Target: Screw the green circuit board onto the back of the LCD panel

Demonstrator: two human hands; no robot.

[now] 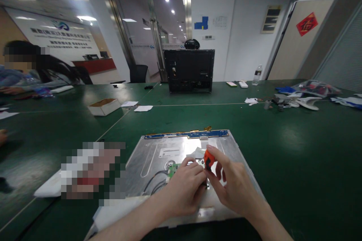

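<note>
A bare metal display panel back [158,150] lies flat on the green table in front of me, with a blue circuit strip [186,134] along its far edge and a small green board [172,168] with black wires. My right hand [234,188] is wrapped round an orange-and-black screwdriver handle [208,159], held upright over the panel's middle. My left hand [185,188] is curled beside it, fingertips pinched near the tool's tip; what they hold is hidden.
A black monitor [189,69] stands on the far side of the table. A small open cardboard box [104,106] and paper slips lie at the left. Bags and white parts [307,96] sit at the right. Another person sits far left.
</note>
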